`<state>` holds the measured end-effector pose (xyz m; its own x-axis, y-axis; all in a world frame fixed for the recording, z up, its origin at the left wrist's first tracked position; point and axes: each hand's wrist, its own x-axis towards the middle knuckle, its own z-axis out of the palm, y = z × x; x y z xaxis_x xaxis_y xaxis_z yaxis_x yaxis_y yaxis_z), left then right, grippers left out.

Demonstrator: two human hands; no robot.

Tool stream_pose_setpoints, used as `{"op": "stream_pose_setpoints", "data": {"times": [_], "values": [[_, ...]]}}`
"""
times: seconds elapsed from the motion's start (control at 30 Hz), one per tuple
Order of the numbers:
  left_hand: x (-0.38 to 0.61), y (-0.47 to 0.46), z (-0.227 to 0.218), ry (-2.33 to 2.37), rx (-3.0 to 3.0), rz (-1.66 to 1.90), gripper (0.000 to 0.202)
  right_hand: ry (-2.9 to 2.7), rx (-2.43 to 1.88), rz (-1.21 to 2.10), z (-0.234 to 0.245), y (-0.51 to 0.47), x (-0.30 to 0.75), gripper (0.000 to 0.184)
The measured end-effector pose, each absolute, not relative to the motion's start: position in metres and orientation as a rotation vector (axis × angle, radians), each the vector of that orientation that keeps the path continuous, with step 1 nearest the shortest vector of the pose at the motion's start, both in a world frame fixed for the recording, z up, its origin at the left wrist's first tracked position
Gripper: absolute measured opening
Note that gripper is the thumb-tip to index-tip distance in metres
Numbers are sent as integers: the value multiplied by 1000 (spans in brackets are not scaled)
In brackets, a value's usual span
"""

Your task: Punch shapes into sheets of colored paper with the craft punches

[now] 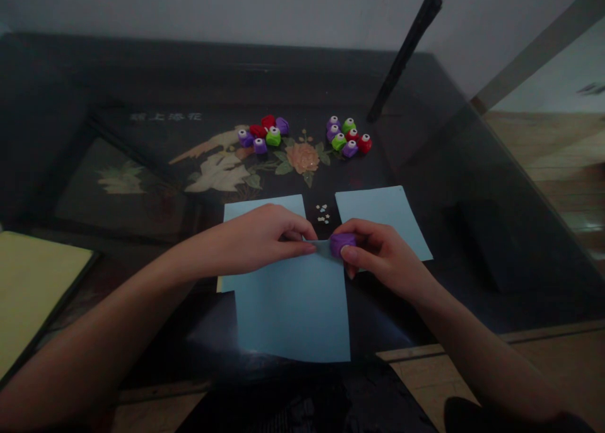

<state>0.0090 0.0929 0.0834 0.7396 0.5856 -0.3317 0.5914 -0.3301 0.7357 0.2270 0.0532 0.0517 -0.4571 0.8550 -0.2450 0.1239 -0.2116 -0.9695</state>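
"What's the setting?"

"A pale wall (236,14) behind a dark, glossy table (283,80) inlaid with a peach-coloured flower (302,159) and white birds. At the far side sit two clusters of purple, red and green pieces, one left (273,137) and one right (339,142), most with a white, dark-centred top (rather like little eyes)."

"And the hands?"

"The left hand (278,234) pinches the upper edge of a light-blue rectangular paper sheet (293,313), thumb against fingers. The right hand (378,250) is closed around a chunky purple punch-like piece (343,244), at that sheet's upper right corner. Whether the paper sits inside it, I can't tell."

"How far along is it?"

"Some cutting looks done: tiny pale paper bits (322,217), some star-like, lie just beyond the hands. The blue sheet at the right (385,219) has a small mark at its far corner, perhaps a hole. The held sheet seems unfinished; I see no clear cut-out in it. How many cuts remain, nothing here shows."
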Motion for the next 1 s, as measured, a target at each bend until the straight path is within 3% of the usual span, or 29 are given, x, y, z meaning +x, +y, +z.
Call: {"op": "stream_pose_setpoints", "data": {"times": [1.0], "values": [[10,93,83,904,2010,16,26,-1601,-1166,1561,47,53,225,25]]}}
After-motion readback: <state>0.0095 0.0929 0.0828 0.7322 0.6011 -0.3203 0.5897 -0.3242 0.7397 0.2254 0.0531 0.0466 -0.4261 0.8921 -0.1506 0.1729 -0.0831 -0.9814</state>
